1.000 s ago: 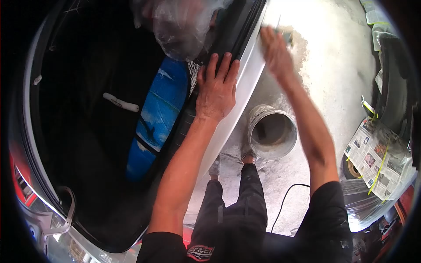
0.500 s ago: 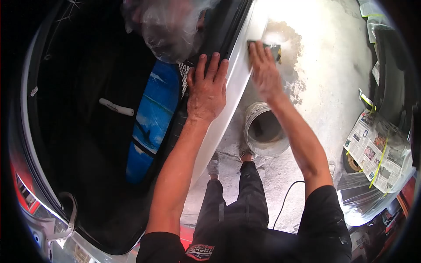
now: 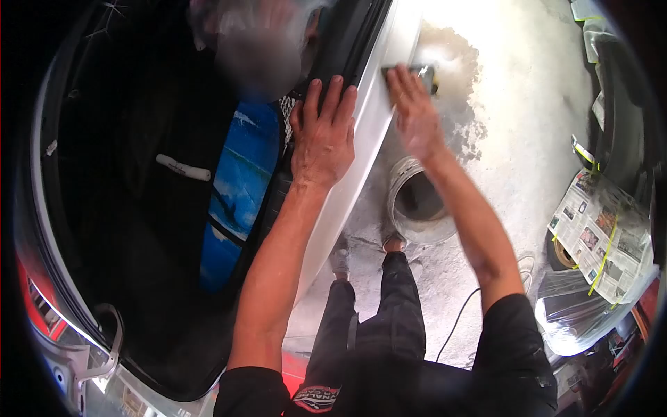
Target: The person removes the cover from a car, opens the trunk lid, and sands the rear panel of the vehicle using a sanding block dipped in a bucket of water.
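Note:
My left hand (image 3: 323, 147) lies flat with its fingers apart on the black sill of an open car trunk, beside the white bumper (image 3: 361, 149). My right hand (image 3: 417, 121), a little blurred, has its fingers over a dark sanding pad (image 3: 429, 75) with a yellowish edge. The pad is at the outer side of the bumper; its underside is hidden. Below my right forearm stands a round bucket (image 3: 432, 231) with a dark inside.
Inside the trunk are a blue board with a sea picture (image 3: 240, 167), a white tube (image 3: 182, 167) and a clear plastic bag (image 3: 264, 42). A newspaper-masked car part (image 3: 590, 229) stands at right. A black cord (image 3: 455, 323) runs along the floor near my legs.
My right hand and the sanding pad have shifted slightly left along the bumper. My left hand stays on the sill; the whole view has shifted a little.

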Demonstrator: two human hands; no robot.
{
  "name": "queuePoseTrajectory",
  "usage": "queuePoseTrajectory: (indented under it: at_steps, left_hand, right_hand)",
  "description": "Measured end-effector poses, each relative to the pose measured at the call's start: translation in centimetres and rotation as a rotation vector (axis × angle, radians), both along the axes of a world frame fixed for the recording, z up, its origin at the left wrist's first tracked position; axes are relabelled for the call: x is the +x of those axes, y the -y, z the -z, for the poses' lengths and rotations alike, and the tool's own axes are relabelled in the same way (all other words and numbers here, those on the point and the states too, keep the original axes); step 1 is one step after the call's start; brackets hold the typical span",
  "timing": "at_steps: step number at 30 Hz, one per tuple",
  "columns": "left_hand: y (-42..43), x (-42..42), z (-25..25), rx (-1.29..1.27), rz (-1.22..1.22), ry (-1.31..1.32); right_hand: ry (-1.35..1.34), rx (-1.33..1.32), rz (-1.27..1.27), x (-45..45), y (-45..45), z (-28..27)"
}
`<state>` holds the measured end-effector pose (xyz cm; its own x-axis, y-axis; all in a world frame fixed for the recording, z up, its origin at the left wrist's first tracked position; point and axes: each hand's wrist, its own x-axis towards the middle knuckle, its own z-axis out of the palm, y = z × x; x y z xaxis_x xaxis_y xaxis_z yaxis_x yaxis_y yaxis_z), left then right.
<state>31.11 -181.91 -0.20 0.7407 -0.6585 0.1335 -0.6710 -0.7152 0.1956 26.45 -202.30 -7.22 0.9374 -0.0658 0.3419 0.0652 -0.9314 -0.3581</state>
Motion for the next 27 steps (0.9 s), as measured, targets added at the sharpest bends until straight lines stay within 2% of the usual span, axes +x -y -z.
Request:
queuePoseTrajectory:
  at_steps: [1,2,3,4,5,7,9,11,14,16,17,18,19,21,24,25,27]
  left_hand:
    - [0.1,0.1,0.0,-0.002,0.003,0.0]
    - [0.1,0.2,0.0,-0.006,0.001,0.003]
    - [0.1,0.1,0.1,-0.004,-0.001,0.007]
    - [0.1,0.1,0.1,-0.005,0.003,0.012]
    - [0.1,0.1,0.0,-0.006,0.007,0.018]
    - [-0.1,-0.2,-0.1,0.027,-0.002,0.007]
    - [0.4,0.3,-0.3,0.02,0.003,0.02]
    - [0.2,0.1,-0.1,0.007,-0.003,0.023]
    - [0.1,0.1,0.1,-0.004,0.008,0.054]
    - [0.2,0.1,0.0,0.014,0.002,0.05]
    - [0.2,0.0,0.0,0.023,0.001,0.047]
    - [0.2,0.1,0.1,0.021,0.003,0.058]
    - [0.2,0.2,0.2,0.016,0.006,0.07]
    - [0.0,-0.5,0.0,0.024,0.006,0.052]
    - [0.2,0.2,-0.1,0.028,0.002,0.045]
    - [0.2,0.2,-0.1,0.027,0.0,0.043]
    - [0.3,0.0,-0.2,0.029,0.001,0.026]
  right_hand:
    - [0.083,0.08,-0.006,2.1,1.8,-0.1]
    - [0.048,0.098,0.07,4.2,3.4,0.2]
    - [0.187,0.068,0.024,7.3,6.0,1.9]
    - [0.049,0.007,0.093,9.6,7.0,0.1]
    - [0.212,-0.136,0.067,11.1,8.6,1.4]
    - [-0.113,0.044,0.135,8.8,5.8,-2.1]
    - [0.212,-0.165,0.011,2.3,1.3,2.8]
    - [-0.096,-0.088,-0.057,-4.3,-5.0,-0.9]
    - [-0.118,0.007,-0.069,-4.9,-4.6,-2.7]
    - [-0.098,-0.189,-0.01,0.5,-0.3,-1.0]
    - [0.101,-0.396,-0.022,3.6,2.3,-0.5]
    - [0.105,-0.262,-0.016,6.9,4.5,0.5]
    - [0.019,-0.077,0.073,7.8,4.3,-1.6]
    - [0.074,-0.266,0.089,7.0,3.3,0.7]
    - [-0.034,-0.185,0.119,-2.0,-5.0,-1.9]
    - [-0.063,-0.117,0.083,-3.5,-6.1,-1.8]
    - [-0.096,-0.179,0.009,-2.4,-3.5,-1.3]
